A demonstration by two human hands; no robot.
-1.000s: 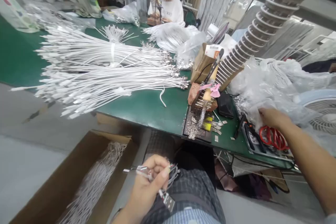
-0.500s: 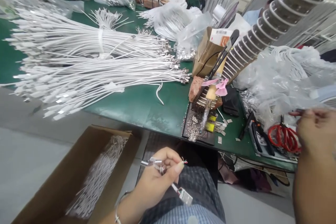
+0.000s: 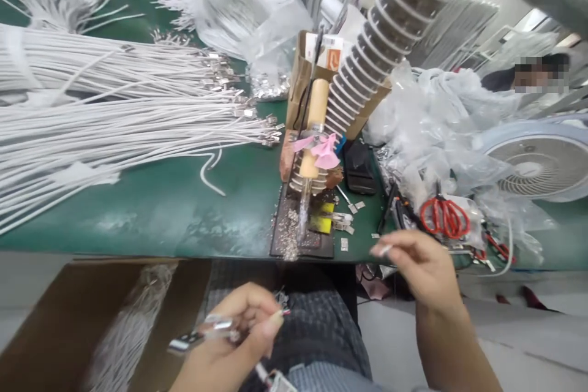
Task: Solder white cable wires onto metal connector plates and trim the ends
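Note:
My left hand (image 3: 239, 331) is closed over my lap, thumb and forefinger pinching a white cable with thin bare wire ends (image 3: 285, 312) poking out. A silvery connector (image 3: 275, 383) hangs below it on a white lead, and blurred metal plugs (image 3: 186, 342) stick out behind the fingers. Beyond the table's front edge my right hand (image 3: 425, 266) is closed in a pinch on a small whitish piece (image 3: 384, 251), too blurred to name. Between the hands, a wooden-handled soldering iron (image 3: 309, 162) with a pink ribbon points down over a dark plate (image 3: 280, 239) strewn with solder bits.
Bundled white cables (image 3: 138, 128) cover the green table (image 3: 184, 214) at left. A ribbed duct (image 3: 367, 43) rises behind the iron. Red-handled scissors (image 3: 444, 217), plastic bags (image 3: 422, 116) and a fan (image 3: 542, 162) stand right. A cardboard box (image 3: 50, 312) is below left.
My right hand has come back from the far right towards the middle, now pinching a small piece. The view has swung right; my left hand still holds the cable.

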